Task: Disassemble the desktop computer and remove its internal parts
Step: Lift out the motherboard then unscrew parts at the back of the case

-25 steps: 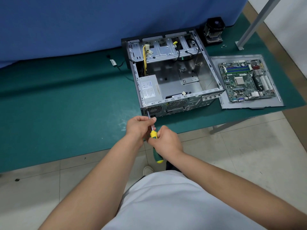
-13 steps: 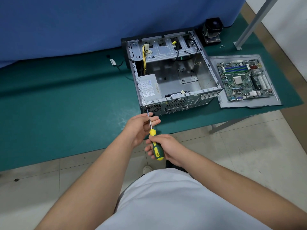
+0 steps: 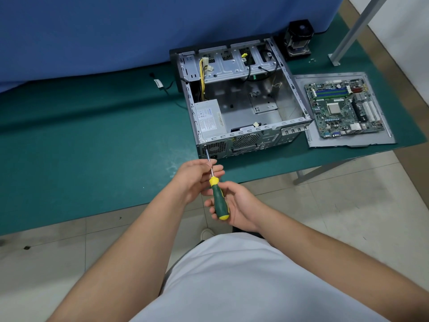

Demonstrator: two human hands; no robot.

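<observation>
From the head view: lying open on the green desk, the computer case, power supply sitting in its near left corner. Pressing into the case's near left rear corner, the tip of the screwdriver. Steadying the shaft between loosely curled fingers, the left hand, a little more uncurled than half a second ago. Loosening around the green handle, the right hand, fingers now spread wider with the handle lying across them. Resting on its tray beside the case, well apart from both hands, the motherboard.
</observation>
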